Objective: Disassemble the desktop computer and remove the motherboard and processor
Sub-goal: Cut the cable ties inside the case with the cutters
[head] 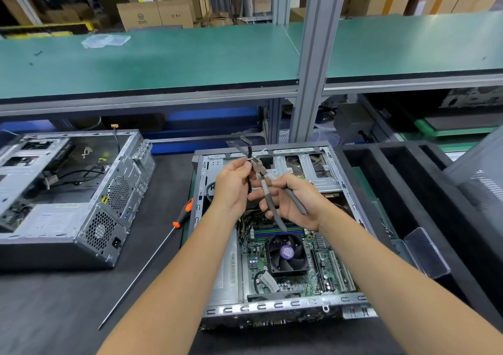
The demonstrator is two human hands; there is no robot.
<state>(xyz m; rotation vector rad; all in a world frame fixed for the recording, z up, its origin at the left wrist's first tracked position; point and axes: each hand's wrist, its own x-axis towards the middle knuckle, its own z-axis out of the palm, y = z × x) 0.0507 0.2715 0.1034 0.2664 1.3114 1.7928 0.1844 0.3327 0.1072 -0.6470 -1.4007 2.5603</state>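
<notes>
Over open PC case: both hands raised w/ pliers.

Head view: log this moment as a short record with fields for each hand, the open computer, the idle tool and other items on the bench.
left hand: left hand holds a black cable up over the case
right hand: right hand grips grey-handled pliers, tip at the cable's white tie
open computer: computer case lying open; motherboard and cooler fan not yet removed
idle tool: orange-handled screwdriver lying left of the case
other: second opened case at left
</notes>
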